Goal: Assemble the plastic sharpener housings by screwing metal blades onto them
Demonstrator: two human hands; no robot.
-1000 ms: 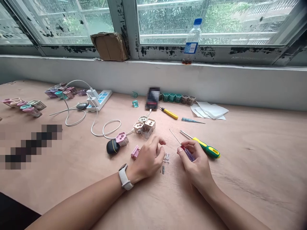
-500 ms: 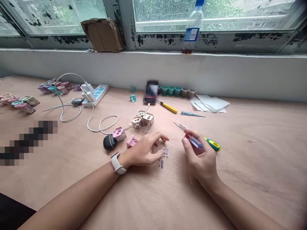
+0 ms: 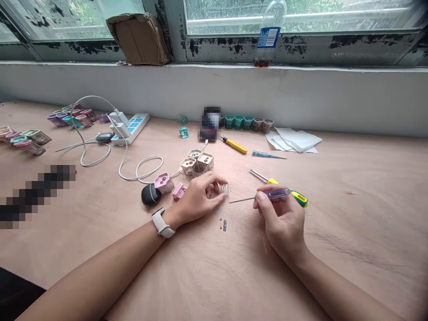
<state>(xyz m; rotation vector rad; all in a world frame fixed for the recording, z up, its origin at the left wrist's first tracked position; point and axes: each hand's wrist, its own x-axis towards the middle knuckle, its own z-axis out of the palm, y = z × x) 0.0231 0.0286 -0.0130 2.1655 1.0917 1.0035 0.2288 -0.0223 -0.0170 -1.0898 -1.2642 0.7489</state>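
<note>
Between the thumb and fingers of my left hand [image 3: 200,196] is a small clear plastic piece [image 3: 224,189], partly hidden by the fingers. My right hand [image 3: 282,214] grips a thin screwdriver with a purple see-through handle [image 3: 278,193], its shaft pointing left toward the clear piece without touching it. A small grey metal blade [image 3: 225,225] lies on the table below my left hand, with tiny screws [image 3: 221,227] beside it. Left of that hand sit a pink lid piece [image 3: 179,191] and a pink sharpener [image 3: 163,183]. Cream sharpeners [image 3: 205,162] stand just behind it.
A yellow-green screwdriver [image 3: 299,198] lies behind my right hand. Farther back are a yellow-handled tool [image 3: 236,146], a blue screwdriver [image 3: 267,155], white papers [image 3: 294,139] and a row of sharpeners [image 3: 238,122]. A black case [image 3: 150,195], white cable [image 3: 123,167] and power strip [image 3: 138,127] are at left.
My left hand has closed on the clear piece and moved it slightly up and left. The purple screwdriver has swung from pointing up-left to nearly level. The view has shifted slightly.
</note>
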